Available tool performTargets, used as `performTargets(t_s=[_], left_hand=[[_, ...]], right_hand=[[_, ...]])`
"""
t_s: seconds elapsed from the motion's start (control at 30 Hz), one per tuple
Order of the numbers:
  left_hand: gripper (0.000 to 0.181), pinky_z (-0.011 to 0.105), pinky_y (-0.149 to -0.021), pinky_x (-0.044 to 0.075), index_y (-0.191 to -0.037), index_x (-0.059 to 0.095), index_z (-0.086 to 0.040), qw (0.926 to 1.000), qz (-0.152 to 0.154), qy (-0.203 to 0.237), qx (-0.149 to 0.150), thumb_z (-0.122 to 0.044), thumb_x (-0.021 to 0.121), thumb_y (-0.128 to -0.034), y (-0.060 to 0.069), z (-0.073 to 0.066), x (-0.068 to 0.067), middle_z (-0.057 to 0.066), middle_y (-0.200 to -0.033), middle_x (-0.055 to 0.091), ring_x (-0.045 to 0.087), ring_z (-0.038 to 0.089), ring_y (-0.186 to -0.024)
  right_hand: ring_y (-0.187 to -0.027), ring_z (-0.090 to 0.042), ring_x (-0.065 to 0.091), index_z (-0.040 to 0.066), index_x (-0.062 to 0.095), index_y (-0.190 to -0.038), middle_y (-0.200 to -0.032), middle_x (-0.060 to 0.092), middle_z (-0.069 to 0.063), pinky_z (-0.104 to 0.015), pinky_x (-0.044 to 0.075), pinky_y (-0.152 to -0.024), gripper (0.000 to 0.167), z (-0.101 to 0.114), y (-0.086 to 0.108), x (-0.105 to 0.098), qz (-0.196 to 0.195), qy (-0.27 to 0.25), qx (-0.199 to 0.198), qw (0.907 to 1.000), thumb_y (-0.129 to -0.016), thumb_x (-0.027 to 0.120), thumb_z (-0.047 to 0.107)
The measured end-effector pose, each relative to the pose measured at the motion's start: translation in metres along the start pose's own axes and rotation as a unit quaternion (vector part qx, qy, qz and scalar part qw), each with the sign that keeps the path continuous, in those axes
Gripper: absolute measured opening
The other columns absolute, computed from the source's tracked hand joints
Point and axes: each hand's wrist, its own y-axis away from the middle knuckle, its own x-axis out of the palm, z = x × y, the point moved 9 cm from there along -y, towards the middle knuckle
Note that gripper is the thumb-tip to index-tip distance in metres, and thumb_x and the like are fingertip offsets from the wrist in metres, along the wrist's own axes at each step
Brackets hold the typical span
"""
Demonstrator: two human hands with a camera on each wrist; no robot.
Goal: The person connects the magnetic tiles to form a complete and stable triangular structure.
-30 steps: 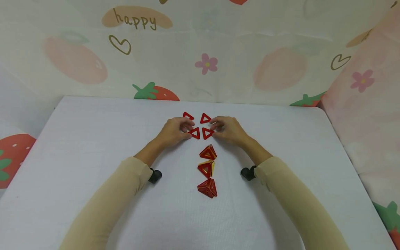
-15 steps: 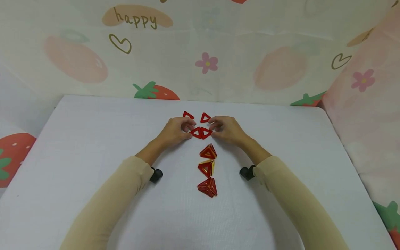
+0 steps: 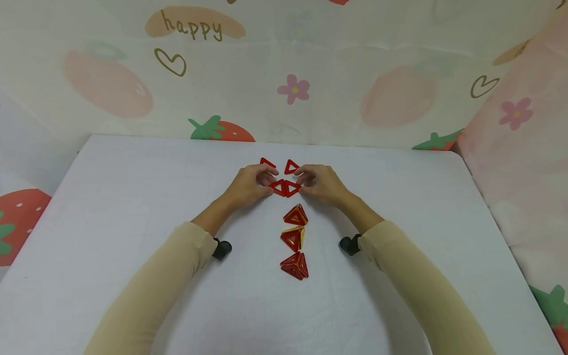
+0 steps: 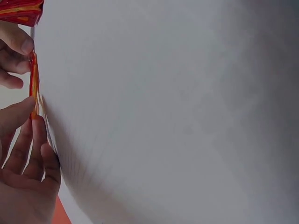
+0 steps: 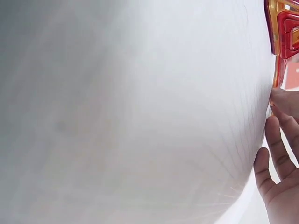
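Two red triangular magnetic tiles meet edge to edge near the far middle of the table. My left hand (image 3: 250,185) pinches the left tile (image 3: 283,189) between thumb and fingers, and an orange edge shows under it. At the outer corner of the right tile (image 3: 287,189) is my right hand (image 3: 326,185), its thumb and finger pinching it. Seen edge-on in the left wrist view, the tile (image 4: 34,84) is red and orange. Behind the hands lie two more red triangles, a left one (image 3: 268,162) partly covered by fingers and a right one (image 3: 287,168).
A column of three small red-and-yellow pyramids runs toward me: the far one (image 3: 296,215), the middle one (image 3: 292,239) and the near one (image 3: 294,266). They stand on a white-covered table (image 3: 133,197). A patterned cloth (image 3: 328,59) hangs behind the table.
The two front triangles, apart a second ago, have come together along their edges. Since then the left tile has tipped slightly and shows an orange edge. Both hands stay nearly in place.
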Motion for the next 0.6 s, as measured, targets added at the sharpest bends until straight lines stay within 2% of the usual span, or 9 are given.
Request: performTargets(t_s=[0.33,0.6], left_hand=[[0.038,0.038,-0.094,0.052,-0.124,0.062,0.002,0.998,-0.011,0.061,0.005,0.003,0.072,-0.0871,-0.001,-0.0028,-0.0037,0.015,-0.108,0.068,0.065,0.027,-0.1],[0.039,0.033,-0.088,0.054,-0.124,0.061,0.005,0.9941,-0.021,0.107,0.008,0.003,0.073,-0.0869,-0.0051,-0.0048,-0.0028,0.017,-0.105,0.067,0.067,0.027,-0.094]], right_hand=[[-0.094,-0.024,0.064,0.0,0.068,-0.117,-0.098,0.072,-0.01,-0.037,0.051,-0.086,0.032,0.0016,-0.0025,0.0024,0.003,-0.016,-0.001,0.9999,-0.085,0.073,-0.003],[-0.095,-0.024,0.065,-0.001,0.068,-0.116,-0.098,0.072,-0.011,-0.036,0.052,-0.087,0.031,0.0046,-0.0042,0.0067,0.01,-0.02,-0.005,0.9997,-0.085,0.072,-0.004]])
